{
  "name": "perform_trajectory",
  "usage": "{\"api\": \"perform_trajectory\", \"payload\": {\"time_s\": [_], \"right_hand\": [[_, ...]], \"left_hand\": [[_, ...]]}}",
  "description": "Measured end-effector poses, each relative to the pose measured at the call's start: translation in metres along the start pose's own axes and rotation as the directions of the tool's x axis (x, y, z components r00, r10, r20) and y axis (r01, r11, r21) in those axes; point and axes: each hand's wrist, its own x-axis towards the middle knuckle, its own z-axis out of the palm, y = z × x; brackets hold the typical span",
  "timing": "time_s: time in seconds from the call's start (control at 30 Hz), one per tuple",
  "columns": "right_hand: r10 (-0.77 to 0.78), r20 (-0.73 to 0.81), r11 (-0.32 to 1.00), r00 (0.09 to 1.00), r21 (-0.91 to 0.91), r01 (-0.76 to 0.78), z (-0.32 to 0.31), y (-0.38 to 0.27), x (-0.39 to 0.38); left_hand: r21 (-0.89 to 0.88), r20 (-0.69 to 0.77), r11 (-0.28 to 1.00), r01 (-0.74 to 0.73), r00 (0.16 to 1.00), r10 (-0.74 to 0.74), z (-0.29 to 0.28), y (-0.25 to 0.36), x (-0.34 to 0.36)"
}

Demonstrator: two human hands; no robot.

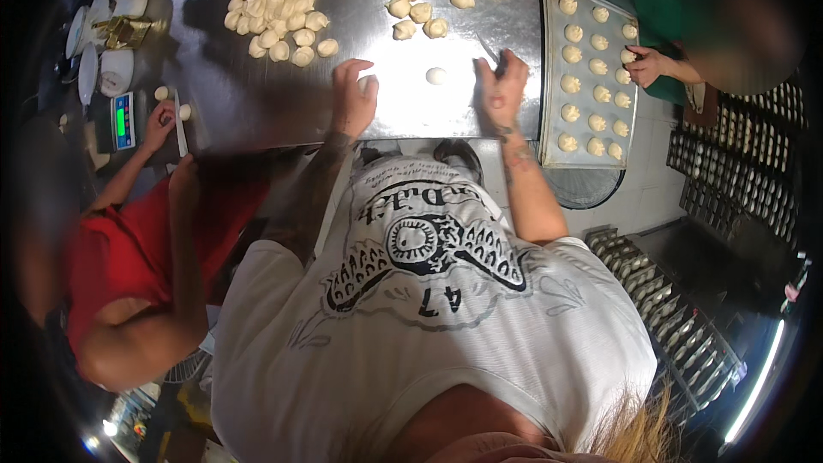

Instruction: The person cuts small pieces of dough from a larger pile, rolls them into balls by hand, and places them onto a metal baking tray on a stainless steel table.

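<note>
My left hand [351, 99] is curled at the steel table, with a pale piece of dough [368, 84] partly visible inside its fingers. My right hand [501, 86] has its fingers bent but apart and holds nothing visible, beside a thin metal tool [485, 48] lying on the table. A single round dough ball [435, 75] rests between my hands. Beyond them are a large pile of dough pieces [274, 0] and a looser group of lumps [416, 9].
At right, a co-worker's hands [647, 64] are at a tray [550, 51] of shaped dough. At left, a person in red [141, 266] holds a blade [180, 129] beside a digital scale [123, 120] and white containers [116, 69]. Stacked racks [729, 154] stand at the right.
</note>
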Motion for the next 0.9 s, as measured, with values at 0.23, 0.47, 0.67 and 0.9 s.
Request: {"api": "perform_trajectory", "payload": {"time_s": [0.23, 0.47, 0.67, 0.9], "right_hand": [[0.274, 0.692, 0.956, 0.668, -0.273, -0.108, -0.058, 0.031, 0.036], [-0.188, 0.636, 0.960, 0.748, 0.280, 0.003, -0.083, -0.009, -0.021], [-0.226, 0.549, 0.969, 0.805, 0.043, 0.243, -0.049, -0.053, -0.028], [-0.187, 0.593, 0.973, 0.783, -0.001, 0.233, -0.075, -0.035, -0.058]], "left_hand": [[-0.135, 0.173, 0.990, -0.043, 0.983, 0.066, 0.053, 0.064, -0.009], [0.090, 0.133, 0.995, 0.040, 0.990, -0.052, 0.067, 0.070, -0.029], [0.094, 0.210, 0.995, 0.031, 0.976, -0.050, 0.074, 0.072, -0.026], [0.065, 0.089, 0.998, 0.024, 0.996, -0.030, 0.070, 0.061, -0.024]]}}
